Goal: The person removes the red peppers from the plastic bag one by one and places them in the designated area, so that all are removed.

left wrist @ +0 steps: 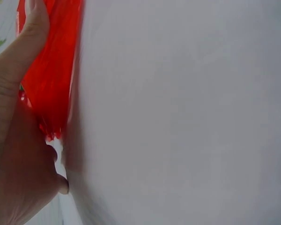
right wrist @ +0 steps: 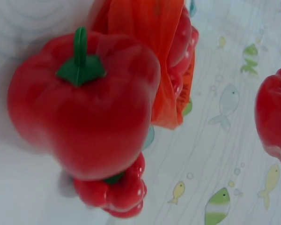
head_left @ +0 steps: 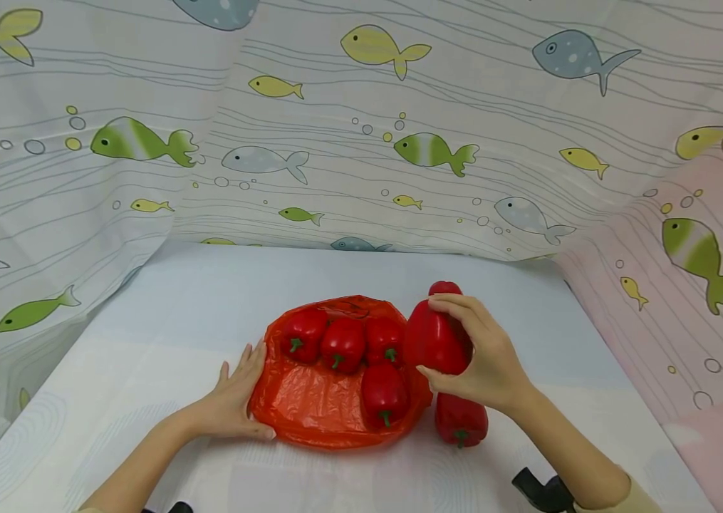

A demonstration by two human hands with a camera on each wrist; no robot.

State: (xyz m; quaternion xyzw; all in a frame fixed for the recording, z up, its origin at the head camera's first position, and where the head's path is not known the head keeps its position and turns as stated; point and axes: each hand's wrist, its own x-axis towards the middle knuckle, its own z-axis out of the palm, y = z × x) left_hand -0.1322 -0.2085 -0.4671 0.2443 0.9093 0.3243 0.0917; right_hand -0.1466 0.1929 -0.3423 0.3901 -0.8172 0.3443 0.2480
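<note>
An orange-red plastic bag (head_left: 316, 402) lies spread with its mouth up, and several red bell peppers (head_left: 343, 345) with green stems sit inside it. My left hand (head_left: 230, 407) rests at the bag's left rim, fingers spread; in the left wrist view the thumb lies against the bag's side. My right hand (head_left: 486, 356) grips another red bell pepper (head_left: 432, 338) between thumb and fingers, raised at the bag's right rim. That held pepper (right wrist: 275, 115) shows at the right edge of the right wrist view. Below my right hand, a bell pepper (head_left: 461, 422) stands on the table.
One more red bell pepper (head_left: 445, 287) shows partly behind the held one, to the bag's right. The white table (head_left: 207, 285) is backed by a fish-patterned curtain (head_left: 335, 142). Black straps or mounts (head_left: 543, 491) are near the wrists.
</note>
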